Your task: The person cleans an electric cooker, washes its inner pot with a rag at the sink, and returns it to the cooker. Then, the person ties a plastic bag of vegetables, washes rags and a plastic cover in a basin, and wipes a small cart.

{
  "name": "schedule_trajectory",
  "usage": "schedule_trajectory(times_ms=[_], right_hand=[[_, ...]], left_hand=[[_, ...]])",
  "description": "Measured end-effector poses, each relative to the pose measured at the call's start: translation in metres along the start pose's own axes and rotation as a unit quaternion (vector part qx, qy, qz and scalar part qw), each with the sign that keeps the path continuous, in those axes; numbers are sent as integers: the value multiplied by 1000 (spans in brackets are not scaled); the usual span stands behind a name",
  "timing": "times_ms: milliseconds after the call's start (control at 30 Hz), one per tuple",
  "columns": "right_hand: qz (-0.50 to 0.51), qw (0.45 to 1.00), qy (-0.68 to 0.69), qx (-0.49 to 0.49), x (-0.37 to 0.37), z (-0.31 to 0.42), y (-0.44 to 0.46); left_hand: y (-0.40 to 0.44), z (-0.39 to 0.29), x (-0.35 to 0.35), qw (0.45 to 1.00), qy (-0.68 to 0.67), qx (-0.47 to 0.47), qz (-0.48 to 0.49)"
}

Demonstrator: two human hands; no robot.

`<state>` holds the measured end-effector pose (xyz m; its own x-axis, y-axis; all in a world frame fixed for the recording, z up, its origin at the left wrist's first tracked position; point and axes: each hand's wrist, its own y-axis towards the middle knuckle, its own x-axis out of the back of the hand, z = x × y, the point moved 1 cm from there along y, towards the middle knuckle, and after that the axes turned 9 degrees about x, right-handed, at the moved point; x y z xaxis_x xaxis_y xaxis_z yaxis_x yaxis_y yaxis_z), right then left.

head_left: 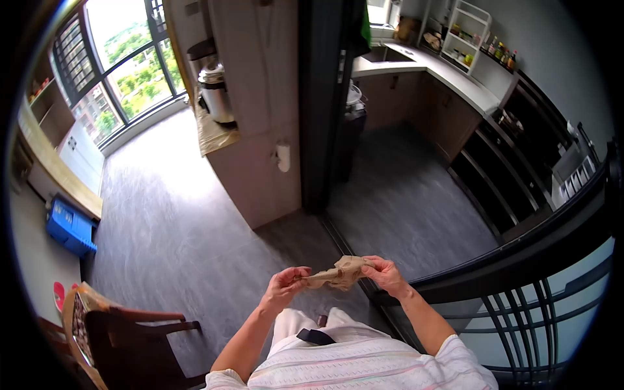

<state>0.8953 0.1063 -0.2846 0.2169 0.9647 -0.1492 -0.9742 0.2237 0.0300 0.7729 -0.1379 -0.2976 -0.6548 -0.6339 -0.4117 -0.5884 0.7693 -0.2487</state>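
Between my two hands, in front of my waist, stretches a crumpled tan sheet (346, 271); whether it is cloth or paper I cannot tell. My left hand (286, 286) pinches its narrow, twisted left end. At the wider, bunched right end, my right hand (386, 275) grips it between thumb and fingers. The sheet hangs in the air above the grey floor, near the sliding-door track, touching nothing but my hands.
A wooden chair (140, 338) stands at lower left, with a blue plastic box (70, 226) beyond it. A dark door frame (317, 130) rises ahead. Kitchen counters (448, 75) line the right, and a glass door with black bars (530, 318) is close by my right arm.
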Motion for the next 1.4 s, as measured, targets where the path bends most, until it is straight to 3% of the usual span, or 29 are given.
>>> schedule_trajectory(times_ms=[133,200,333,600,900,1200,1400], right_hand=[[-40,994,60,-80,24,2,9],[-63,990,100,-72,34,2,25],[-110,976,177,-69,62,-7,80],[-229,957,170,-55,139,0,191],[-413,879,234,-57,237,-2,197],[-376,888,254,-71,380,2,275],[-287,915,254,-125,485,37,362]], left_hand=[[52,-12,-7,991,-105,39,66],[81,-14,-7,984,-148,64,70],[149,-27,-1,990,-94,105,-30],[303,-91,24,986,17,146,-74],[451,-64,-60,933,126,289,170],[602,-48,-160,873,241,337,257],[708,-47,-242,889,196,257,324]])
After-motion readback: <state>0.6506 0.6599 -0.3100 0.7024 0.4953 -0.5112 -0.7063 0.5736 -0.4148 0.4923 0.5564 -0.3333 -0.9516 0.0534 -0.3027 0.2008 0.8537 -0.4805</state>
